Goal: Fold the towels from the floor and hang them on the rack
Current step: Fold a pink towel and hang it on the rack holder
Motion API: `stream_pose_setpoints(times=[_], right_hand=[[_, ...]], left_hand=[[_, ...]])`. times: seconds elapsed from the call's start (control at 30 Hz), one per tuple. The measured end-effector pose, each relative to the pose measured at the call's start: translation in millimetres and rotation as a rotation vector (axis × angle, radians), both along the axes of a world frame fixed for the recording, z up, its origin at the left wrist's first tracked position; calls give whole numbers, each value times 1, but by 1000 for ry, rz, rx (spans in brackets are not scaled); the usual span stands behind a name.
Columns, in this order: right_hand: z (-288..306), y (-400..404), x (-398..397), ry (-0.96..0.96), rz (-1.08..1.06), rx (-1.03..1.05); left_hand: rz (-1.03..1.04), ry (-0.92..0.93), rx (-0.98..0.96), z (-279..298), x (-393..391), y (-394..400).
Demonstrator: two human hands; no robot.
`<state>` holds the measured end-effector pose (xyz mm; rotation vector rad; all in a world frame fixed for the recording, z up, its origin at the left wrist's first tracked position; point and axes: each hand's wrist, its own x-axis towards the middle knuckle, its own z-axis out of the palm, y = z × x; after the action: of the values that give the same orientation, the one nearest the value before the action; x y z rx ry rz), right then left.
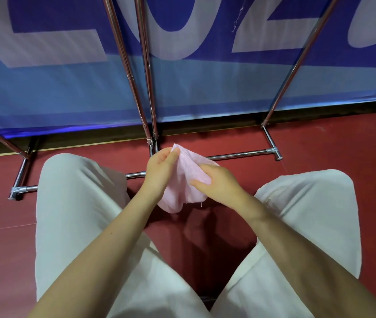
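Red floor (320, 145) below; left hand (161, 167) pinches the small pink towel's (188, 180) far corner, right hand (216, 183) grips its right edge, the chrome metal rack (145, 88) just beyond.

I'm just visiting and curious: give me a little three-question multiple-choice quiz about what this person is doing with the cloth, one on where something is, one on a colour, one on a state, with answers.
1. Where is the towel?
A. Spread flat on the floor
B. Held up between the two hands, above the red floor
C. Draped over a bar of the rack

2. What colour is the towel?
A. Pink
B. Green
C. Black

3. How does the left hand hold the towel?
A. It pinches the top corner between thumb and fingers
B. It hangs idle, away from the towel
C. It presses the towel flat against the banner

Answers:
1 B: the cloth hangs between both hands in front of the knees, with the right hand on its side.
2 A: the fabric is pale pink.
3 A: thumb and fingertips close on the upper corner.
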<state>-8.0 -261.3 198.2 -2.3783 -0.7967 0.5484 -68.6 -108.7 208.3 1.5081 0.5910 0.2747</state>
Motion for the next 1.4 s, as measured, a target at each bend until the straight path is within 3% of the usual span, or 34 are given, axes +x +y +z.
stream_pose_setpoints(times=[0.13,0.37,0.5,0.6,0.73,0.93,1.03,1.2,1.4], right_hand=[[-1,-14,8,-290,-2,67],[-15,-22,11,-521,-74,121],[-14,-19,12,-509,-188,173],[-10,-17,14,-455,-246,341],[-2,-14,18,48,-291,486],[9,-7,21,244,-338,543],[9,-7,22,227,-322,465],[12,-3,26,294,-433,671],[3,6,25,14,-409,469]], left_hand=[[-14,5,71,-3,-1,8],[54,40,124,-7,-7,17],[37,11,165,-5,-11,20],[66,-41,196,-3,-13,23],[76,-93,212,-1,-13,25],[145,-151,162,3,-10,20],[131,-145,195,3,-8,20],[171,-148,193,3,-4,21],[276,-30,90,-4,0,18]])
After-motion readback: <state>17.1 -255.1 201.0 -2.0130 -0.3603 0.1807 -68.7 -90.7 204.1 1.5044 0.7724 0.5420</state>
